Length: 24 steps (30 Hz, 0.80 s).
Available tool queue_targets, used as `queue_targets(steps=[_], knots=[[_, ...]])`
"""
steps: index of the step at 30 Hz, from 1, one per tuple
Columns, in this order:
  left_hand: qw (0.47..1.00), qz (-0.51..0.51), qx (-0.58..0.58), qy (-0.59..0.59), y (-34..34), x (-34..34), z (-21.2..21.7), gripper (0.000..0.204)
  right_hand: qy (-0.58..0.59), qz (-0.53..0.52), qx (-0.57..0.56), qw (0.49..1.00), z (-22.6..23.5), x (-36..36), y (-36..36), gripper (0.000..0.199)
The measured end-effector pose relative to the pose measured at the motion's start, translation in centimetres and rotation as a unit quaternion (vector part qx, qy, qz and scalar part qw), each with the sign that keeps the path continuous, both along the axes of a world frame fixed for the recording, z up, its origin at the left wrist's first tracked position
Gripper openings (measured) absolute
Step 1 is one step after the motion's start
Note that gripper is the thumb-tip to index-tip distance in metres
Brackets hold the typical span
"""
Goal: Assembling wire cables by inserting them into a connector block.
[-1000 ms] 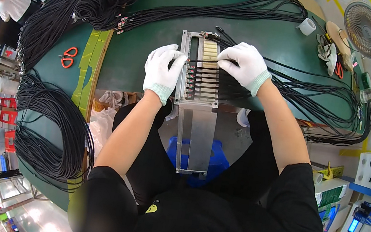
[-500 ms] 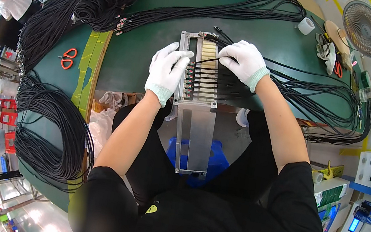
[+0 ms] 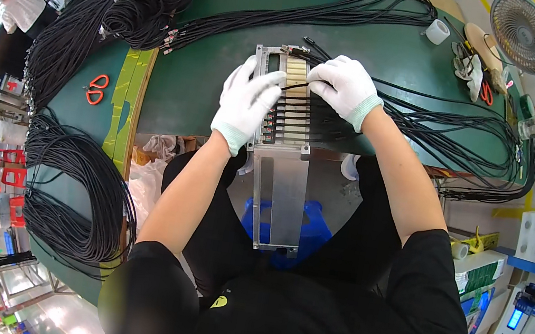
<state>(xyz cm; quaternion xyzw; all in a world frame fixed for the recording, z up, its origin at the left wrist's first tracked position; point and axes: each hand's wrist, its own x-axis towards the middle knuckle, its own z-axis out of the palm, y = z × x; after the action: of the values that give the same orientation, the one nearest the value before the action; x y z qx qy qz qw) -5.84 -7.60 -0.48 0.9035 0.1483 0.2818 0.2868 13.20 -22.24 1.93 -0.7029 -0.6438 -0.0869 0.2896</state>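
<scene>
My right hand (image 3: 344, 90), in a white glove, pinches a black cable (image 3: 296, 86) above a long metal fixture (image 3: 306, 154). At the cable's left end, the fingers of my gloved left hand (image 3: 244, 102) close round it, with one finger lifted apart; they hide the cable's tip. Cream-coloured strips (image 3: 296, 67) line the fixture's far section. Several other black cables (image 3: 298, 117) lie side by side across its nearer slots, their small metal ends along the left rail. The fixture's near half juts past the table edge, over my lap.
A large cable bundle (image 3: 427, 133) trails right across the green table (image 3: 227, 21). More black cable coils (image 3: 77, 196) lie at left, beside orange-handled scissors (image 3: 96, 89). A tape roll (image 3: 437, 32) and a fan (image 3: 523, 34) stand at the far right. Below the fixture is a blue stool (image 3: 315, 230).
Both hands have shifted slightly, my left fingers a little to the right at the cable's end. My right hand keeps its grip. The whole scene has moved slightly left in view.
</scene>
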Motion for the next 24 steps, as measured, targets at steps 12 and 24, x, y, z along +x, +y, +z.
queue_targets(steps=[12,24], knots=[[0.974,-0.089,0.108,0.18,-1.1,1.1,2.1,0.036,-0.043,-0.18,-0.181,0.966,0.2,5.3,0.4,0.021],[0.988,-0.09,0.082,0.093,-0.7,1.9,0.2,0.033,-0.089,-0.19,-0.149,0.966,0.1,2.9,0.1,0.017]])
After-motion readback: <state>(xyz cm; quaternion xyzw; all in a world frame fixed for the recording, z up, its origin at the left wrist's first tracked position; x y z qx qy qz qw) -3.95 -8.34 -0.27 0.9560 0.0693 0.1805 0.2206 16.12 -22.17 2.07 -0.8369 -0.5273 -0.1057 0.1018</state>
